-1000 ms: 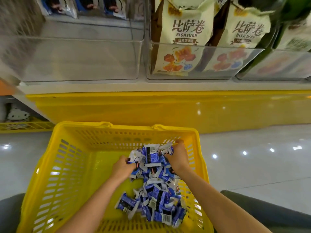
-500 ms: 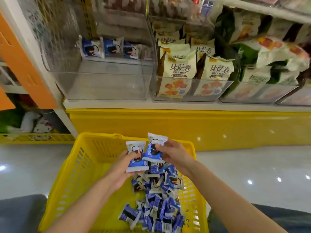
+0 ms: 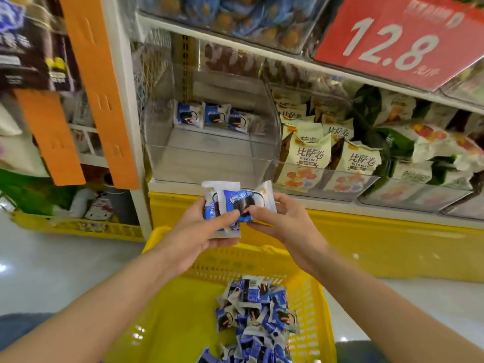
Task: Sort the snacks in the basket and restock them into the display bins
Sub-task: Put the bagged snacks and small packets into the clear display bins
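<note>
A few blue-and-white snack packs (image 3: 237, 203) are held up between the two hands, above the far rim of the yellow basket (image 3: 167, 318) and in front of the shelves. The packs are gripped from below by the left hand (image 3: 209, 231) — its thumb is laid across the front pack and its fingers are curled under the stack. The right side of the front pack is pinched by the right hand (image 3: 280, 221), between the thumb and the first finger.

Many more of the same packs are heaped in a pile (image 3: 256, 318) at the right side of the basket, which is set on the shiny floor (image 3: 52, 271). Just behind the hands, a clear bin (image 3: 209, 163) is seen on the lowest shelf — three matching packs (image 3: 213, 118) are stood in a row at its back. The bin beside it on the right is filled with cream bags (image 3: 305, 157). A red price sign (image 3: 392, 43) marked 12.8 is hung higher up.
</note>
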### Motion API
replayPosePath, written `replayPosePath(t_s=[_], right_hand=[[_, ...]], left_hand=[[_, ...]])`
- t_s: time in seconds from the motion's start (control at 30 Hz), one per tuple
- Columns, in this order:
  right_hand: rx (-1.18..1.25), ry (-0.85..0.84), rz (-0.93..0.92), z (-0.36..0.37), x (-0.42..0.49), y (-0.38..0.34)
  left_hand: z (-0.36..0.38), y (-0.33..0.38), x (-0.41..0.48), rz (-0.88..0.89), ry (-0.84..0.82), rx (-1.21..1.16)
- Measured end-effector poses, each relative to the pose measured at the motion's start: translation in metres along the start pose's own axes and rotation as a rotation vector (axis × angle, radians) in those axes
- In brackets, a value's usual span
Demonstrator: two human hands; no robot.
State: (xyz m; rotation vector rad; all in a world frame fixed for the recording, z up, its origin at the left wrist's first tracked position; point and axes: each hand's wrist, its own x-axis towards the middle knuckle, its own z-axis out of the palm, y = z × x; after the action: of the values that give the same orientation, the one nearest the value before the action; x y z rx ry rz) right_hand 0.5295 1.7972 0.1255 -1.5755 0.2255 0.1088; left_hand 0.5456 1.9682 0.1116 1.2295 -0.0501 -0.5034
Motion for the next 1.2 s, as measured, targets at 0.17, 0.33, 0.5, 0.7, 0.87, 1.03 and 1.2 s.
replayPosePath(t_s=[0.17,0.33,0.5,0.7,0.87,1.03,1.2], right_hand=[[-0.221,-0.158,-0.008,0.001,0.013,-0.018],[-0.417,-0.142,-0.169,0.019,0.029,-0.031],[-0.489,-0.094,-0.293,0.042,0.067,-0.059],[-0.501,0.177,-0.326,0.052,0.18,-0.072],[-0.864,0.132,-0.251,0.075,0.264,-0.061],[-1.099,0.085,-0.191,0.105,0.309,-0.06],[-1.073,0.041,-0.256,0.121,0.332,-0.063]], left_hand=[[-0.022,0.019,0.003,0.088,0.02,0.07],[-0.041,0.039,0.013,0.222,0.082,0.223],[-0.068,0.057,0.022,0.366,0.273,0.303],[-0.103,0.076,0.028,0.442,0.378,0.331],[-0.119,0.079,0.035,0.451,0.399,0.347],[-0.13,0.079,0.041,0.481,0.406,0.302],[-0.139,0.076,0.047,0.5,0.38,0.289]])
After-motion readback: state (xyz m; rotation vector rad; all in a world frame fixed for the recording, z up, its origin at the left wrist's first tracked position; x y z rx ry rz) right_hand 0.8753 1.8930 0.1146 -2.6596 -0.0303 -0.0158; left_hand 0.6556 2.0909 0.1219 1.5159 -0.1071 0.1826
